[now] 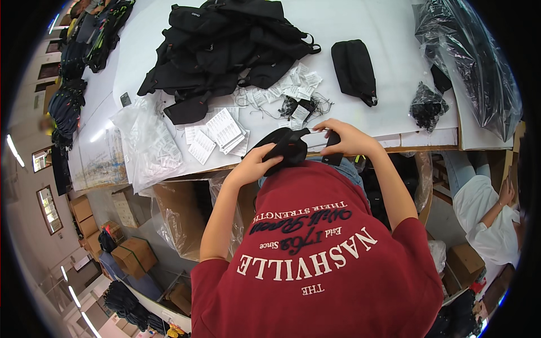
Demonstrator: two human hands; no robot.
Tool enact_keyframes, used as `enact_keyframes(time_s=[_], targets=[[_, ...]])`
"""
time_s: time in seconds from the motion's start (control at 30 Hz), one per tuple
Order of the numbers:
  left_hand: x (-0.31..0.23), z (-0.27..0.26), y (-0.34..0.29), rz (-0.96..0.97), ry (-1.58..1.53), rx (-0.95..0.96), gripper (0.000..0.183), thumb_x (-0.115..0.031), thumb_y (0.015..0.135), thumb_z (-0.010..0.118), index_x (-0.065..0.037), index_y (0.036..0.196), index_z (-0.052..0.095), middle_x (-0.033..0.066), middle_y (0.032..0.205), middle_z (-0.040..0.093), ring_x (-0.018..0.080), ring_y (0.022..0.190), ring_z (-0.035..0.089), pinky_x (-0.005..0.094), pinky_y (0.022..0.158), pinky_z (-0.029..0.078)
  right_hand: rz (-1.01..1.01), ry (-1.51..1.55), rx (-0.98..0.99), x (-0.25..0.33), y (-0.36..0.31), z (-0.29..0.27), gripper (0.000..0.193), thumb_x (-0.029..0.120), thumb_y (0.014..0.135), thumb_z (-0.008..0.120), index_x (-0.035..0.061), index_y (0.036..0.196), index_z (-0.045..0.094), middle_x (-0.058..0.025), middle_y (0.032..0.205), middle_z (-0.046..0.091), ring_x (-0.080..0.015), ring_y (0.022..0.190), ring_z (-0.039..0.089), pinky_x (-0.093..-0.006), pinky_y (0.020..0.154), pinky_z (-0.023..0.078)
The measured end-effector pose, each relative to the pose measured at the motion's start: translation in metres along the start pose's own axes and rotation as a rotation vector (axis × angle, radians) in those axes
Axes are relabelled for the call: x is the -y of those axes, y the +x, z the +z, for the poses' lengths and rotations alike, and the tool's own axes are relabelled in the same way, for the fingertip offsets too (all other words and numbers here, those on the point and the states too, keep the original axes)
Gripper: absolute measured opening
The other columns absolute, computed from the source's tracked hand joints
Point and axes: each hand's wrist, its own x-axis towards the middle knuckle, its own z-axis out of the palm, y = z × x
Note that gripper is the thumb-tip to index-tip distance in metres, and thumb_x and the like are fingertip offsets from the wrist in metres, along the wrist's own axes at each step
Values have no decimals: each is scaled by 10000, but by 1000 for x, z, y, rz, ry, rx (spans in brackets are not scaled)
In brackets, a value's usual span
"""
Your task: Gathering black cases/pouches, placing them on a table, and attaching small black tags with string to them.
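My left hand is closed round the near side of a black fabric bag, holding it against the table's front edge. Close to its right, the fingers of my right hand are bent round a flat black piece; whether this is part of the same bag, I cannot tell. Just beyond lie white printed tags in a loose stack, and a tangle of black tag cords. A single black pouch rests flat farther off to the right.
A heap of black bags covers the far middle of the white table. Clear plastic bags of tags lie at left; a small bag of black parts and large plastic-wrapped goods at right. Another person sits at right.
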Motion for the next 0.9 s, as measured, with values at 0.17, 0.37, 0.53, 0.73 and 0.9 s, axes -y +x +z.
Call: enact_keyframes(time_s=[0.17, 0.37, 0.53, 0.73, 0.9], targets=[[-16, -4, -3, -63, -28, -72, 247, -165, 864, 626, 8, 1033, 578, 33, 881, 606, 89, 778, 501, 241, 712, 431, 290, -20, -147, -18, -13, -5, 385, 194, 654, 792, 17, 916, 571, -77, 775, 597, -155, 721, 560, -295, 695, 456], [-3, -19, -8, -167, -102, -15, 275, -210, 812, 689, 12, 933, 580, 13, 776, 585, 82, 733, 486, 250, 665, 421, 222, 570, -516, -17, -23, -36, 202, 198, 795, 709, 61, 783, 561, -22, 651, 587, -51, 600, 519, -200, 557, 400], [-6, -22, -12, -145, 77, -92, 287, -209, 793, 701, 20, 910, 572, 34, 749, 581, 97, 708, 496, 259, 653, 416, 223, 840, -221, -13, -35, -51, 205, 133, 837, 654, 70, 974, 515, -58, 725, 638, -83, 615, 579, -215, 580, 443], [-17, -9, -14, 24, 293, -383, 271, -197, 750, 731, 6, 900, 632, 99, 759, 607, 194, 708, 562, 290, 651, 427, -48, 1097, -877, -41, -14, -51, 106, 144, 817, 679, 70, 871, 626, -39, 736, 629, -120, 624, 568, -242, 566, 426], [-57, 13, -7, 193, 501, -288, 226, -201, 738, 727, -26, 863, 657, 98, 762, 593, 261, 741, 541, 343, 680, 430, -153, 2075, -717, -7, 45, -10, 247, 245, 911, 483, 34, 944, 607, 13, 575, 350, -112, 544, 363, -219, 561, 348]])
